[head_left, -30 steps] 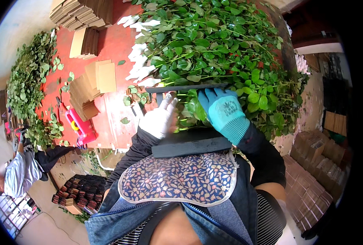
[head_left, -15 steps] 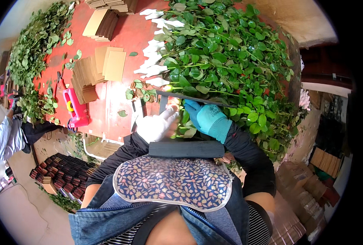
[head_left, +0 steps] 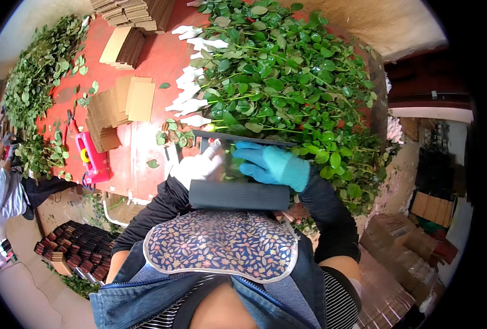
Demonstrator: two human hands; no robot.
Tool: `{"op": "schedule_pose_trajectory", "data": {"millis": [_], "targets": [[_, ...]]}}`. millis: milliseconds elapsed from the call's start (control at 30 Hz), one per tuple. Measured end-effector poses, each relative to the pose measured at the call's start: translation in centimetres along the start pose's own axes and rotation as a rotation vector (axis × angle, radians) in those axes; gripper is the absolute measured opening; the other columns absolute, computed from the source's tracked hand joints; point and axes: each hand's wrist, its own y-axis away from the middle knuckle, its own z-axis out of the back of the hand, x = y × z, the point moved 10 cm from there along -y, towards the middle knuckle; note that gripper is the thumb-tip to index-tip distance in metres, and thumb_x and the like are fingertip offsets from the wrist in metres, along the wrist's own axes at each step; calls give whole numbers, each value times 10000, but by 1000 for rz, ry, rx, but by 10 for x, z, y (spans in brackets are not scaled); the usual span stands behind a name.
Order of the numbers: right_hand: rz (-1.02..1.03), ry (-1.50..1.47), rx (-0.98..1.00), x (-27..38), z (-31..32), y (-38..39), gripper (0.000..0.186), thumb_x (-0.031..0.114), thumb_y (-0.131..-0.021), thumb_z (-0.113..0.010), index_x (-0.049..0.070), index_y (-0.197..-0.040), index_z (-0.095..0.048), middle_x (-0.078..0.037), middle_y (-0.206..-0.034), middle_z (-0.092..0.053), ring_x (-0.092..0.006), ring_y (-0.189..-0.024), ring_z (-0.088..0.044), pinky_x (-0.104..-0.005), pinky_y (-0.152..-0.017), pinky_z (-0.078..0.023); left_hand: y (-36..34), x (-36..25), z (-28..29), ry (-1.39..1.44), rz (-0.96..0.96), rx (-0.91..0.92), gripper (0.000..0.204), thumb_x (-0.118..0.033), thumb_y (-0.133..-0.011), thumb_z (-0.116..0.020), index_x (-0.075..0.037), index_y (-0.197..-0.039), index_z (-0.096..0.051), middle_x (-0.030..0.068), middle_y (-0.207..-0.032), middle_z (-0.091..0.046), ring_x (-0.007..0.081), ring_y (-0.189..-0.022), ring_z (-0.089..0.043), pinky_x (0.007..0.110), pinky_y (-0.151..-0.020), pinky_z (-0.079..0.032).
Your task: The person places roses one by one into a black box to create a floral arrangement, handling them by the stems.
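Observation:
My left hand [head_left: 199, 165], in a white glove, reaches into a black frame [head_left: 243, 137] at the table edge, its blurred fingertips at a small red-and-white bloom [head_left: 216, 142]; its grip is unclear. My right hand [head_left: 262, 164], in a teal glove, has fingers apart and stretched leftward over leaves inside the frame. A dark ribbed bar [head_left: 238, 194] lies just below both hands. Beyond them, leafy stems [head_left: 287, 71] are piled with white-wrapped heads [head_left: 191, 107] pointing left.
The red table [head_left: 90, 57] holds cardboard stacks [head_left: 121, 46], loose card sheets [head_left: 142, 101], a pink tape dispenser [head_left: 92, 159], pliers [head_left: 72, 123] and leaves [head_left: 32, 82]. Another person [head_left: 2, 192] works at the far left. Cartons [head_left: 397, 257] stand lower right; dark crates [head_left: 73, 252] lower left.
My right hand has moved down and turned, its fingers now pointing left rather than up. My left hand stays at the bloom. The whole view has shifted slightly.

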Motion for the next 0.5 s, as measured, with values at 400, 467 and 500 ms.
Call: {"op": "schedule_pose_trajectory", "data": {"millis": [400,467,500], "targets": [[-281,316,254,25,8,39,639,505,-798,-707,103,-1280,-586,-186,-1042,-674,-374,-865,-670,-469,-739,-524,-1,1,-8,18,-169,-127,361,-227,-853,-581,-85,-1174,-494,208,-1473,-407,292,-665,-678,357,-510,-548],[-274,174,323,17,-6,35,582,497,-828,-671,103,-1249,-590,-190,-1055,-662,-393,-904,-656,-462,-774,-526,-4,12,-18,123,-95,-111,346,-204,-848,-593,-81,-1160,-507,217,-1447,-423,304,-693,-680,358,-547,-560],[-284,126,313,13,-7,35,552,485,-821,-693,83,-1193,-630,-178,-1078,-664,-367,-914,-660,-452,-786,-526,-5,18,-22,247,-59,-104,337,-203,-850,-591,-83,-1155,-512,212,-1443,-427,306,-693,-679,359,-555,-563]]}}
